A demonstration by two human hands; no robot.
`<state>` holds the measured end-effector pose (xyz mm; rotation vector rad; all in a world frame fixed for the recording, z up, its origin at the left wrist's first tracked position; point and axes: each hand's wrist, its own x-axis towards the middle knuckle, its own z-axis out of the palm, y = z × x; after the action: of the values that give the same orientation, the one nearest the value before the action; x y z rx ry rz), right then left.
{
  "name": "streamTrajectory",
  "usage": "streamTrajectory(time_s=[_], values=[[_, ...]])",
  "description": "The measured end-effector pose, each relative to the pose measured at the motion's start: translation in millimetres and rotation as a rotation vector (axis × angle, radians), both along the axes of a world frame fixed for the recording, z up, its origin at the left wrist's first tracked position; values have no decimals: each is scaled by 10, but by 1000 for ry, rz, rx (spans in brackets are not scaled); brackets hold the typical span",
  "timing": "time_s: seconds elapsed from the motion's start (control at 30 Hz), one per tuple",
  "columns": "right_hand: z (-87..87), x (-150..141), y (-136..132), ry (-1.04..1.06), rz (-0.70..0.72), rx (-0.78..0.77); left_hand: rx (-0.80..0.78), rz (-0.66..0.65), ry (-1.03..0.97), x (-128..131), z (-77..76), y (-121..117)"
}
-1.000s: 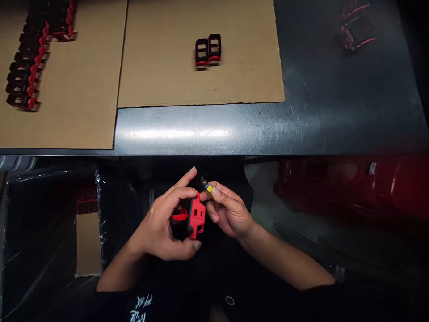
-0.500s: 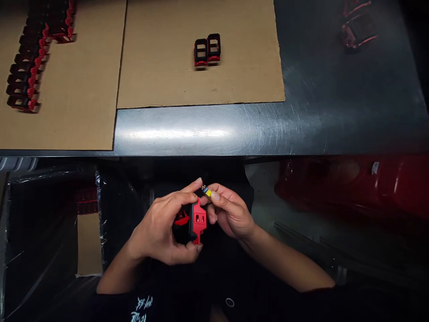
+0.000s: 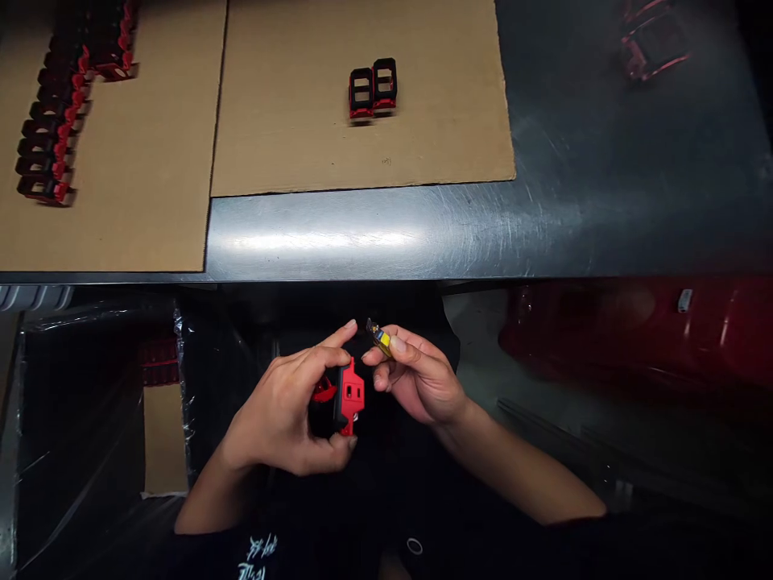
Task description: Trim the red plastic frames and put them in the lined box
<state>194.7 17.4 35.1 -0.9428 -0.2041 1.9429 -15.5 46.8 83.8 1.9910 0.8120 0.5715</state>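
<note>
Between the thumb and fingers of my left hand [image 3: 290, 411] is a red and black plastic housing [image 3: 352, 395], its red side with small rectangular openings turned to the right. My right hand [image 3: 419, 374] pinches a small knife [image 3: 382, 338] with a yellow part and a dark metal tip; its exact kind is hard to make out. The tip points up and left, above the housing and apart from it. My left index finger stretches out towards this tip without touching it. Both hands are below the table's front edge, over my dark clothing.
Two red and black frames [image 3: 373, 87] stand on a cardboard sheet [image 3: 290, 153] on the metal table [image 3: 362, 234]. Rows of similar frames [image 3: 48, 153] stand at the left. More lie at the far right. A plastic-lined box [image 3: 163, 435] sits lower left; a red container [image 3: 604, 346] lower right.
My right hand has drawn the small yellow piece slightly right, away from the housing. My left hand has shifted a little left with the housing, so the gap between them is wider.
</note>
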Motion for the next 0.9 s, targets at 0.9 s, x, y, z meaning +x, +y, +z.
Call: streamTrajectory(time_s=[0.9], values=[[-142,26,-42,91,176,21,-592,233,-241,118,-369,26]])
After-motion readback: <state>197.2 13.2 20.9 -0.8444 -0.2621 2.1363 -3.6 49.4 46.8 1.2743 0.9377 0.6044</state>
